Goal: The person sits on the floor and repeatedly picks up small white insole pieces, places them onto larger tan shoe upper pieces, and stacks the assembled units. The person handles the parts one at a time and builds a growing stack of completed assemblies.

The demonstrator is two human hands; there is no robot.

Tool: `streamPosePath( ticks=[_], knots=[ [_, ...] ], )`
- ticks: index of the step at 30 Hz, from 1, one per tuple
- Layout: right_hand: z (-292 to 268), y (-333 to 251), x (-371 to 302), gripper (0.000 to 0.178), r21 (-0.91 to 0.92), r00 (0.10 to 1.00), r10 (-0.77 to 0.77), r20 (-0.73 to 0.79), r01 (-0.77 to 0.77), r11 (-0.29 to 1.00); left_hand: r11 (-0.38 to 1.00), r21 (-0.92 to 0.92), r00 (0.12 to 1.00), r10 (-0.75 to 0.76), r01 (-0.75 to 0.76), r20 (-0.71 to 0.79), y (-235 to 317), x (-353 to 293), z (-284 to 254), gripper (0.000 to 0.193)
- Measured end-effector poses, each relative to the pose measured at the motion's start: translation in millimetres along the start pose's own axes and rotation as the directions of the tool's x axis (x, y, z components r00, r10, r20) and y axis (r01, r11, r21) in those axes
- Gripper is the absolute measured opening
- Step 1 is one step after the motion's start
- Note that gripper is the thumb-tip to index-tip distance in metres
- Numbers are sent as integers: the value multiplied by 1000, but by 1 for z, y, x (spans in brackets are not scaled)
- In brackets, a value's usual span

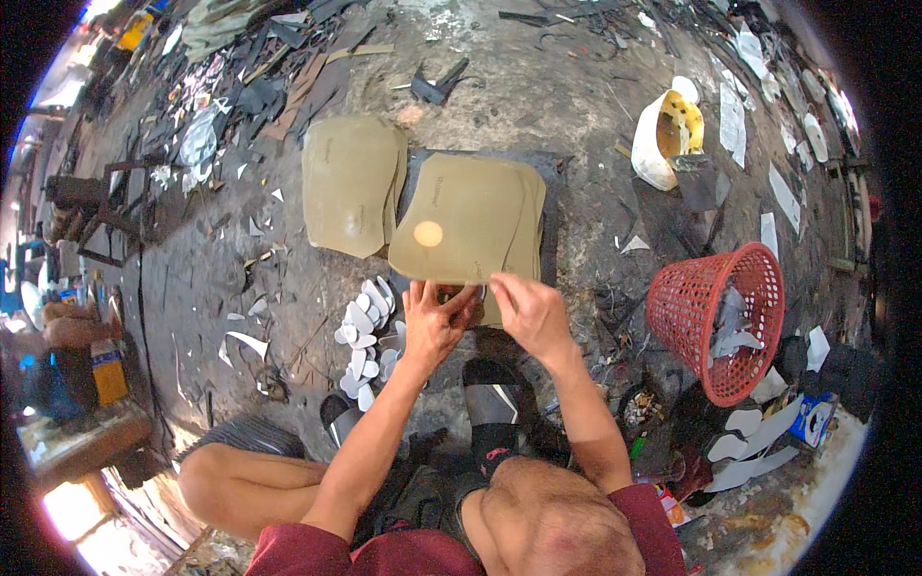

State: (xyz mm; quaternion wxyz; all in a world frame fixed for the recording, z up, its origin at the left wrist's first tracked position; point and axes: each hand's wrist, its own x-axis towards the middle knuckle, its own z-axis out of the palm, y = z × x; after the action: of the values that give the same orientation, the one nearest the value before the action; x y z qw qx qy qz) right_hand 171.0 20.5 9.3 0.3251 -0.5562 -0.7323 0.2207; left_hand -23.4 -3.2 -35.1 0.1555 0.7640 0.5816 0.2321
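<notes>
A stack of olive-brown, sole-shaped sheets (480, 202) lies in front of me on a dark flat board (560, 192). The top sheet's near edge looks slightly raised. My left hand (437, 322) is at that edge, some fingertips hidden beneath it and the thumb stretched toward the right. Beside it, my right hand (530, 312) is closed in a pinch at the same edge. Whatever is between its fingertips is too small to make out. A second pile of similar sheets (351, 182) sits just left of the stack. Near my left forearm lie several small pale oval cutouts (363, 322).
A red perforated basket (687, 312) with pale scraps tilts at the right. Beyond it lies a cut white container (653, 144), yellow inside. Dark scrap strips (264, 96) cover the far left ground. White offcuts (759, 451) lie at the near right. My sandalled foot (495, 403) is below my hands.
</notes>
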Motion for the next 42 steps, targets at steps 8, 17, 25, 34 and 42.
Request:
streamPosePath(
  ticks=[8, 17, 25, 34, 42],
  knots=[
    [3, 1, 14, 21, -72, 978, -30, 209, 46, 996, 994, -20, 985, -109, 107, -132, 17, -16, 8, 26],
    [-5, -5, 2, 15, -225, 902, -9, 431, 117, 967, 977, 127, 968, -142, 171, -207, 53, -40, 11, 29],
    [5, -25, -25, 29, -489, 960, -56, 274, 189, 851, 678, -485, 651, -714, 552, -258, -5, -4, 9, 52],
    [-6, -16, -21, 44, 899, 776, 590, 223, -398, 184, -133, -975, 794, -566, 179, 223, 66, -1, -45, 65],
    [-30, -41, -34, 45, 865, 840, 272, 469, -375, -334, -511, -793, 724, -401, 331, 560, 57, -20, -55, 59]
  ],
)
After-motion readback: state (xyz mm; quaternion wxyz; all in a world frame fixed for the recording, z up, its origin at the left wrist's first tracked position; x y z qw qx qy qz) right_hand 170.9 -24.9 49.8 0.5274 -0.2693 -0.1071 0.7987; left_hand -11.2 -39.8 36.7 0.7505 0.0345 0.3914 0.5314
